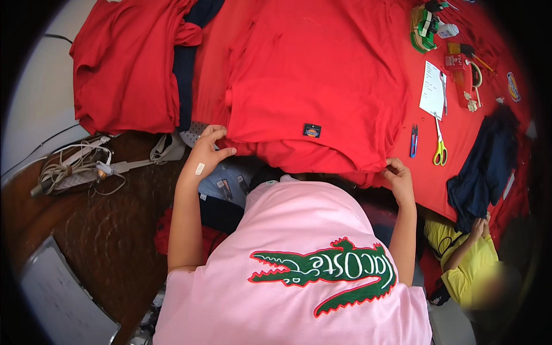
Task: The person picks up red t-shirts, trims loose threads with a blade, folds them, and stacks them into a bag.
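Gripping one red shirt, two hands (left hand; right hand), fingers closed.

Open red table cloth right of the spread red shirt; scissors, pen and paper obstruct farther right.

Two bare hands, left and right; two red cloth garments, one spread flat, one heaped at the table's left edge; one pair of yellow-handled scissors; one white paper sheet; one dark blue cloth at the right edge.
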### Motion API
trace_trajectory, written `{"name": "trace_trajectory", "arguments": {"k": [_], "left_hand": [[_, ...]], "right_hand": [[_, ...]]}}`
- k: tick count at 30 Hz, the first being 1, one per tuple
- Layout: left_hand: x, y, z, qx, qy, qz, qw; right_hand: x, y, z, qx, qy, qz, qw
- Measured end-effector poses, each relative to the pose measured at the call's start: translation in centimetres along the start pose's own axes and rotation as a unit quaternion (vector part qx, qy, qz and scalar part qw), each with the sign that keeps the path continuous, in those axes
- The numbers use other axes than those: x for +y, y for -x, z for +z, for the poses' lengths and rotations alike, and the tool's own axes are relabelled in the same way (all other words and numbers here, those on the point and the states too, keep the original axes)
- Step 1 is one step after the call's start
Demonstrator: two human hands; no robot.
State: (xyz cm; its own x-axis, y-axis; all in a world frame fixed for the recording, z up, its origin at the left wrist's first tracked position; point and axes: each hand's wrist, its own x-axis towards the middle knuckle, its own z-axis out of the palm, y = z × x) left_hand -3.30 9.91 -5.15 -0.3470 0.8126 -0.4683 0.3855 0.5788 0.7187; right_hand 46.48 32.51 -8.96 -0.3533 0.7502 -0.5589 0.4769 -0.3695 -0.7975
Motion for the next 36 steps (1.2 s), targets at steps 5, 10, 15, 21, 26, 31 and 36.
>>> {"name": "trace_trajectory", "arguments": {"k": [5, 10, 15, 21, 26, 31, 36], "left_hand": [[-0.6, 1.0, 0.9, -0.009, 0.067, -0.025, 0.997], [-0.1, 2.1, 2.2, 0.012, 0.172, -0.048, 0.984], [-0.7, 2.4, 3.1, 0.044, 0.207, -0.04, 0.977], [0.6, 2.5, 2.1, -0.009, 0.197, -0.042, 0.979], [9.6, 8.5, -5.9, -0.303, 0.236, 0.137, 0.913], [16.7, 5.9, -12.9, -0.458, 0.325, 0.532, 0.634], [20.6, -1.2, -10.7, -0.011, 0.425, 0.372, 0.825]], "right_hand": [[0.1, -0.4, -1.1, -0.027, 0.02, 0.005, 0.999], [0.1, -0.4, -1.1, -0.031, 0.003, 0.005, 1.0], [-1.4, 0.0, -0.8, -0.042, 0.004, 0.014, 0.999], [-3.0, 0.5, -1.3, -0.105, 0.016, 0.02, 0.994], [-10.1, 6.5, -6.2, -0.408, -0.164, -0.188, 0.878], [-19.7, 6.2, -10.2, -0.558, -0.246, -0.449, 0.653], [-22.0, -0.1, -7.7, -0.12, -0.319, -0.433, 0.835]]}}
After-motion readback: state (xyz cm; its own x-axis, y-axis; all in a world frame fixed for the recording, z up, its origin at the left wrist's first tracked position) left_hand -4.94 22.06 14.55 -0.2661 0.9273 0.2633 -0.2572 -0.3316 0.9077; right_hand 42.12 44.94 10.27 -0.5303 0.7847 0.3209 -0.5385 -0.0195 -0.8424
